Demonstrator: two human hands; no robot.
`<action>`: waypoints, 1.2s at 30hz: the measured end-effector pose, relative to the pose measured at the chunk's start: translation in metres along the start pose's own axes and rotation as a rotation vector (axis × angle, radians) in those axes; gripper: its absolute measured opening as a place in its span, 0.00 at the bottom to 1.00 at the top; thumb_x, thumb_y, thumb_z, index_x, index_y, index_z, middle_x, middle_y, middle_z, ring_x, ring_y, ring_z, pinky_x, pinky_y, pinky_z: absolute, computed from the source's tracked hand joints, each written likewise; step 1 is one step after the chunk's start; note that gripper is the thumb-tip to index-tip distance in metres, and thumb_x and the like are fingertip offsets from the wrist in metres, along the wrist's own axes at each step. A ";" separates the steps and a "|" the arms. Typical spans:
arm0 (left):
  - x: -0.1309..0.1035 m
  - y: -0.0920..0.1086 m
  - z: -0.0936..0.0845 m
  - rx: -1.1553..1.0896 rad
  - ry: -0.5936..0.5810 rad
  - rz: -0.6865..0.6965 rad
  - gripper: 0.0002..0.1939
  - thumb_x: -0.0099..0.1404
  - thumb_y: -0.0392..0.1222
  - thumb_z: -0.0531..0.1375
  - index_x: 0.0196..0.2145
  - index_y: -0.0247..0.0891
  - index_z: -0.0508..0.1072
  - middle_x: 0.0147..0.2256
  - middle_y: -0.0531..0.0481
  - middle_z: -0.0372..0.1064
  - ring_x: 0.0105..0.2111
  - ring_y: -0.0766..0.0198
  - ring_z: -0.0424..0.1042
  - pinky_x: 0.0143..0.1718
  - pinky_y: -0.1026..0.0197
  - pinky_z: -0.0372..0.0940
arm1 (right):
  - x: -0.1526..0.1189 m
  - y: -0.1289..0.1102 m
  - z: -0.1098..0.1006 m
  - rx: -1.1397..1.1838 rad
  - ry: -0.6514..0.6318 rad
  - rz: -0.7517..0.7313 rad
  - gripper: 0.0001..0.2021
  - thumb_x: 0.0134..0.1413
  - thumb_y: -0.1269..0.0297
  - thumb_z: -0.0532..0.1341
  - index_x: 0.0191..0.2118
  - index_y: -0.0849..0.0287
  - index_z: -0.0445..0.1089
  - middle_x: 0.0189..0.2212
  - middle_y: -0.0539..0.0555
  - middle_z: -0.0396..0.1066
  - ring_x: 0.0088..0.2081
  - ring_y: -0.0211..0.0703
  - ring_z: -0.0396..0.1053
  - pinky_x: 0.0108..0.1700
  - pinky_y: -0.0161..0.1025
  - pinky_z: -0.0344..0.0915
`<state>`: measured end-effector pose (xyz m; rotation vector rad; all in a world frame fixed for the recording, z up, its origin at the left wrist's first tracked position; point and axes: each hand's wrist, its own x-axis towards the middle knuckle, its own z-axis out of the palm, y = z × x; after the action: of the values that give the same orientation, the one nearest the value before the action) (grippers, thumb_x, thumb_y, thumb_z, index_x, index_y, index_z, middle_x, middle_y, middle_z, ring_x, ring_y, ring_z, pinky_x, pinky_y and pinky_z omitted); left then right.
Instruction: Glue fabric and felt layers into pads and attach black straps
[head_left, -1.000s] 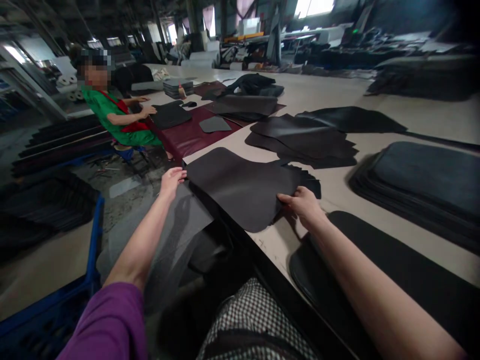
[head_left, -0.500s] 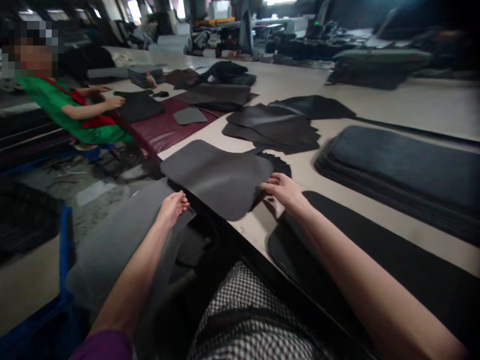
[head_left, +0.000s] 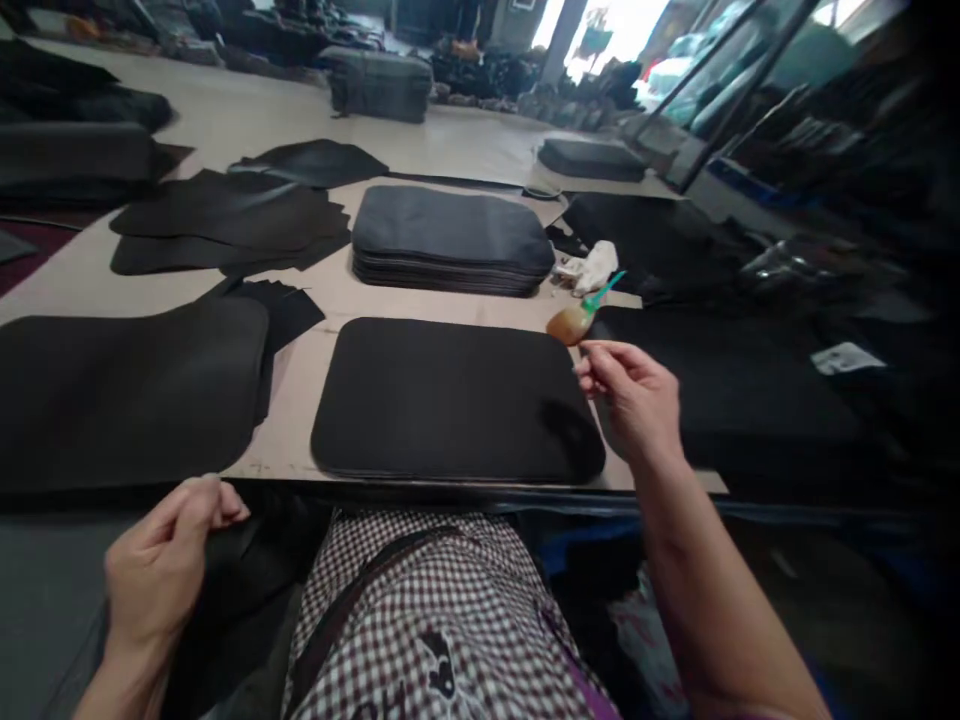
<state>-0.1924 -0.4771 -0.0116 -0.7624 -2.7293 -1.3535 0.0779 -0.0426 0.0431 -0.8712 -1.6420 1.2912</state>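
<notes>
My left hand (head_left: 161, 560) is closed, thumb against the curled fingers, just off the table's front edge. Nothing shows in it. Close above it lies a dark panel with rounded corners (head_left: 127, 400), at the left of the table. My right hand (head_left: 634, 400) hovers over the right end of a black rounded rectangular panel (head_left: 450, 400) and casts a shadow on it. Its fingers are drawn together, with nothing visible between them. The fingertips are beside a squeeze bottle of amber liquid with a green nozzle (head_left: 571, 322); whether they touch it I cannot tell.
Behind the black panel stands a thick stack of dark panels (head_left: 450, 235). Loose dark pieces (head_left: 232, 225) overlap at the left. A crumpled white wad (head_left: 598, 267) sits behind the bottle. Dark sheets (head_left: 712, 380) cover the right side. The table's front edge runs before my checked apron (head_left: 420, 610).
My view has swung right. Both hands have come away from the grey panel at the left; my right hand is now at the bottle, my left below the table edge.
</notes>
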 end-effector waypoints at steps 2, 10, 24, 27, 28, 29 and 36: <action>0.004 0.040 0.020 -0.064 -0.177 0.113 0.15 0.75 0.54 0.56 0.40 0.45 0.77 0.38 0.55 0.78 0.37 0.59 0.77 0.45 0.55 0.73 | -0.001 0.020 -0.040 -0.037 0.148 0.028 0.15 0.56 0.53 0.70 0.44 0.57 0.78 0.32 0.52 0.78 0.28 0.34 0.70 0.27 0.30 0.65; 0.040 0.155 0.154 0.125 -0.564 1.003 0.28 0.77 0.51 0.55 0.71 0.46 0.59 0.70 0.45 0.58 0.68 0.54 0.62 0.69 0.49 0.60 | 0.058 0.073 -0.058 -0.274 0.118 0.136 0.23 0.49 0.59 0.66 0.52 0.59 0.67 0.53 0.65 0.74 0.53 0.52 0.75 0.56 0.50 0.72; 0.044 0.119 0.238 0.310 -0.388 1.182 0.28 0.75 0.53 0.55 0.70 0.54 0.62 0.70 0.48 0.59 0.66 0.47 0.66 0.61 0.43 0.68 | 0.132 0.071 -0.014 -0.337 0.164 0.154 0.28 0.44 0.63 0.69 0.52 0.53 0.63 0.52 0.59 0.74 0.55 0.57 0.71 0.60 0.56 0.65; 0.037 0.138 0.222 0.357 -0.489 1.098 0.26 0.77 0.53 0.53 0.68 0.48 0.65 0.70 0.45 0.58 0.68 0.49 0.62 0.66 0.43 0.63 | 0.123 0.047 -0.014 -0.166 0.120 0.120 0.28 0.54 0.56 0.63 0.59 0.52 0.58 0.56 0.58 0.73 0.54 0.50 0.72 0.56 0.50 0.70; 0.033 0.146 0.215 0.367 -0.535 1.064 0.26 0.78 0.53 0.53 0.68 0.46 0.65 0.71 0.43 0.57 0.69 0.49 0.61 0.67 0.42 0.61 | 0.118 0.038 -0.014 -0.105 0.098 0.109 0.30 0.57 0.55 0.60 0.63 0.51 0.54 0.59 0.58 0.71 0.56 0.49 0.72 0.55 0.50 0.71; 0.030 0.154 0.208 0.370 -0.573 1.040 0.26 0.78 0.54 0.52 0.68 0.44 0.66 0.71 0.41 0.56 0.70 0.49 0.59 0.68 0.42 0.59 | 0.113 0.029 -0.014 -0.046 0.059 0.099 0.32 0.58 0.53 0.59 0.66 0.49 0.50 0.62 0.56 0.69 0.57 0.48 0.71 0.54 0.49 0.71; 0.020 0.172 0.188 0.384 -0.666 0.962 0.31 0.78 0.60 0.48 0.67 0.36 0.64 0.72 0.37 0.53 0.72 0.50 0.52 0.70 0.43 0.52 | 0.067 -0.017 0.004 -0.046 -0.458 -0.114 0.36 0.41 0.55 0.77 0.59 0.47 0.72 0.49 0.53 0.76 0.48 0.55 0.75 0.45 0.47 0.75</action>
<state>-0.0980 -0.2399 0.0031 -2.3259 -2.1746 -0.3824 0.0471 0.0125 0.0722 -0.5191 -2.0484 1.4486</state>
